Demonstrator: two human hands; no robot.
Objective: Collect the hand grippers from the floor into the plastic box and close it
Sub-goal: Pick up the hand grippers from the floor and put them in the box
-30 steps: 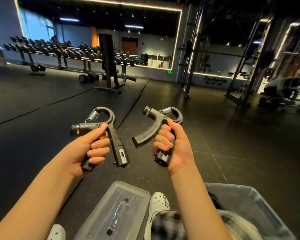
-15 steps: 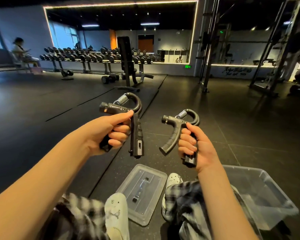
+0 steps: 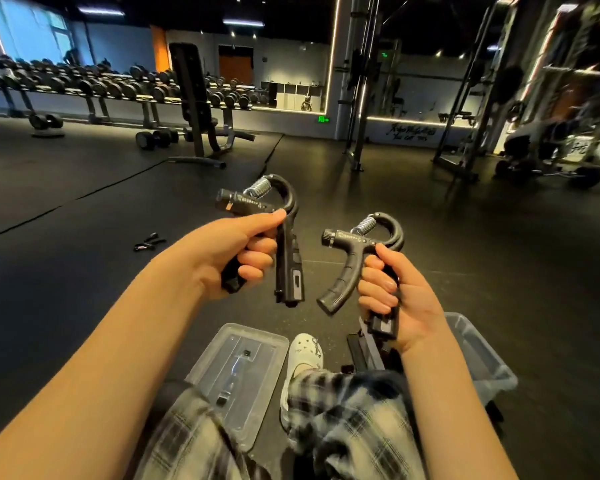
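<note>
Left hand (image 3: pixel 236 258): fingers curled round one handle of the left-held hand gripper (image 3: pixel 286 237), thumb along the top; the other handle hangs free.
Right hand (image 3: pixel 400 306): clamped round the straight handle of the right-held hand gripper (image 3: pixel 359 242); its curved handle juts free, away from the box.
Plastic box (image 3: pixel 480 355): open on the floor, its lid (image 3: pixel 243 372) off and lying flat, well to the box's left past a white shoe (image 3: pixel 305 348).
Long axes: both grippers are held spring up, handles pointing down.
Which is nearer: the right hand hangs just beside the box's left wall; the left hand is further left, above the lid.
Judgement: the right-held gripper looks the easier first drop, handle-end first.
Further left of the box: a small black object (image 3: pixel 149 242) on the floor, too small to identify.
</note>
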